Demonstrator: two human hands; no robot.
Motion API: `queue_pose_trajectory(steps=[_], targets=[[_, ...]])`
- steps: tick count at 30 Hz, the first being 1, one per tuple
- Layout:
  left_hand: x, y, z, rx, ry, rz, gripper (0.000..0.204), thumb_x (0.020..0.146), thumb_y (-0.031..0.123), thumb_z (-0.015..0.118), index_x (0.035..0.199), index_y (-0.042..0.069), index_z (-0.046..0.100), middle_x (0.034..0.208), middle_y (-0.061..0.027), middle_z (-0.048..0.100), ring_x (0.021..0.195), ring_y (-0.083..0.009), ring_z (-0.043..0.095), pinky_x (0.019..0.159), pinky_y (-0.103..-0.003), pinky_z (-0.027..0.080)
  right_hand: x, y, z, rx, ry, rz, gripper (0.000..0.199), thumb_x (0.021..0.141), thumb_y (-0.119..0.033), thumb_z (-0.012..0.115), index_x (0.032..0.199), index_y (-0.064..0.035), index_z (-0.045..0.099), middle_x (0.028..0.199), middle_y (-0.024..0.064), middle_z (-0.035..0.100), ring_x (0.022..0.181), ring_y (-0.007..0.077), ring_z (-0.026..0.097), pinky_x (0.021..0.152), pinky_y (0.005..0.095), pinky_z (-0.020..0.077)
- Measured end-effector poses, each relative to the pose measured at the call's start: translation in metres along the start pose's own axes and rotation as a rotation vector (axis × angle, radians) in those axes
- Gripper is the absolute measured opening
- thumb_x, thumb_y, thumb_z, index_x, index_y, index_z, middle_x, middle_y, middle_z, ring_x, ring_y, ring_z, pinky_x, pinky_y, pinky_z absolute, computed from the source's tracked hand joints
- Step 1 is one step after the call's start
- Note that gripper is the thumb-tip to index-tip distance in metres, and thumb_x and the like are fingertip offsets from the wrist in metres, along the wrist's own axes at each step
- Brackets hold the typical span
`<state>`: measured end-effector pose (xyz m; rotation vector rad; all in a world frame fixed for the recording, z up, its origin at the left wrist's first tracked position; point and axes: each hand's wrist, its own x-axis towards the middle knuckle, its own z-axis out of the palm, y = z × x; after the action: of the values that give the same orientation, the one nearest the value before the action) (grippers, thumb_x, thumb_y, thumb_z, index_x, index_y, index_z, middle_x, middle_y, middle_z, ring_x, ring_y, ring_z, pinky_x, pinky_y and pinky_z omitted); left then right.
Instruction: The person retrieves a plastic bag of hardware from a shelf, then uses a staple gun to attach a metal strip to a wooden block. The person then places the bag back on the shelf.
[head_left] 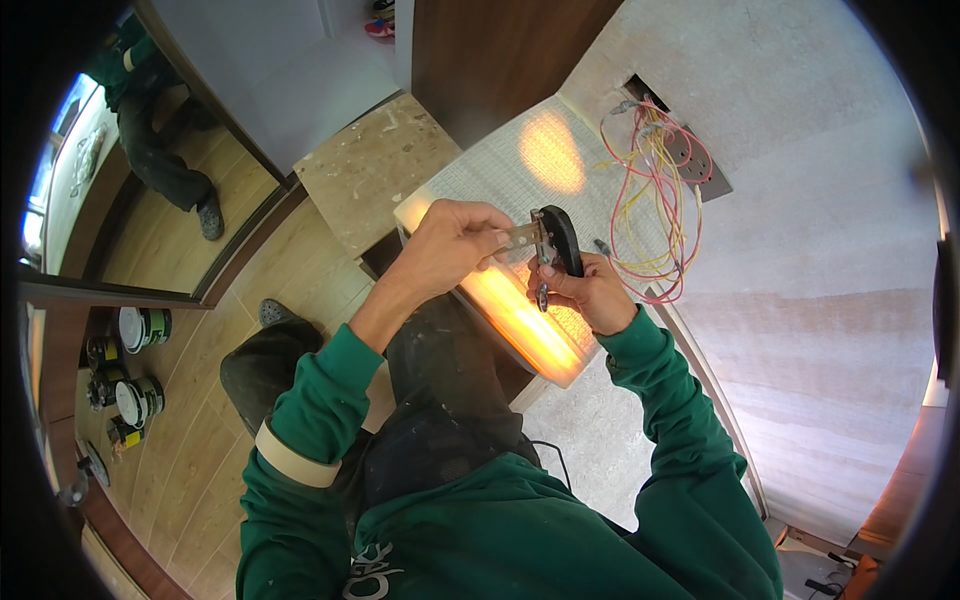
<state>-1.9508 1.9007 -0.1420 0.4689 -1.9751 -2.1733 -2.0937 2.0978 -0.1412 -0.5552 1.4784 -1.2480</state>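
On my feed, the left hand (pixel 450 240) pinches a flat strip (pixel 522 237) above the lit ledge (pixel 500 165); the right hand (pixel 597 295) curls around a black tool (pixel 563 240) there. Wires (pixel 655 200) hang at the ledge's right

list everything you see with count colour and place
hand tool: one, black and metallic, centre
flat strip: one, metallic, at the tool
textured ledge: one, whitish, beneath
glowing band: one, orange-yellow, ledge's front edge
wires: several, pink and yellow, at the wall
socket plate: one, brownish, behind wires
slab: one, beige, left of ledge
white-lidded tubs: two, white and dark, floor left
mirror: one, brown-framed, upper left
left hand: one, bare, holding strip
right hand: one, bare, holding tool
sleeves: two, green, lower centre
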Motion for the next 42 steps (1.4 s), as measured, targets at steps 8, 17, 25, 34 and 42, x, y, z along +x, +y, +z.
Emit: queue_pose_trajectory(steps=[8,17,25,34,42], targets=[[0.007,0.002,0.009,-0.019,0.011,0.02,0.012,0.095,0.0,0.064,0.101,-0.005,0.073,0.076,-0.0024,0.066,0.064,-0.0079,0.056,0.059,-0.025,0.047,0.01,0.003,0.004,-0.168,0.2,-0.072,0.033,0.097,-0.03,0.075,0.086,-0.0012,0.063,0.062,0.0043,0.058,0.051,0.0127,0.054,0.049,0.0291,0.0455],[0.015,-0.002,0.018,0.036,0.053,0.023,0.011,0.094,0.001,0.064,0.099,-0.003,0.073,0.075,-0.0029,0.067,0.061,-0.007,0.055,0.053,-0.024,0.044,0.017,0.011,0.006,-0.158,0.342,-0.037,0.035,0.094,-0.028,0.079,0.076,-0.0029,0.062,0.058,0.0004,0.054,0.045,0.0101,0.047,0.042,0.0292,0.0381],[0.025,-0.007,0.015,0.177,0.153,-0.006,0.012,0.094,0.002,0.065,0.099,-0.004,0.073,0.076,-0.0047,0.069,0.063,-0.0085,0.057,0.056,-0.025,0.047,0.026,0.021,-0.029,-0.123,0.114,-0.088,0.027,0.099,-0.023,0.071,0.107,0.0029,0.07,0.094,0.0086,0.072,0.084,0.0142,0.066,0.079,0.0309,0.0534],[0.018,-0.012,-0.024,0.022,0.223,-0.01,0.015,0.095,0.004,0.062,0.1,-0.006,0.071,0.082,-0.0097,0.072,0.068,-0.014,0.064,0.066,-0.031,0.051,-0.026,-0.02,-0.021,-0.176,0.404,-0.248,0.033,0.101,-0.018,0.067,0.125,0.0042,0.065,0.11,0.0098,0.074,0.104,0.0161,0.066,0.094,0.0338,0.0515],[0.002,-0.016,-0.039,-0.048,0.188,-0.014,0.016,0.098,0.002,0.061,0.11,-0.005,0.068,0.087,-0.0083,0.072,0.074,-0.013,0.064,0.07,-0.026,0.051,-0.026,0.01,-0.008,-0.171,0.55,-0.486,0.033,0.103,-0.016,0.064,0.129,0.0039,0.063,0.117,0.0147,0.072,0.113,0.0202,0.064,0.102,0.0365,0.0479]])
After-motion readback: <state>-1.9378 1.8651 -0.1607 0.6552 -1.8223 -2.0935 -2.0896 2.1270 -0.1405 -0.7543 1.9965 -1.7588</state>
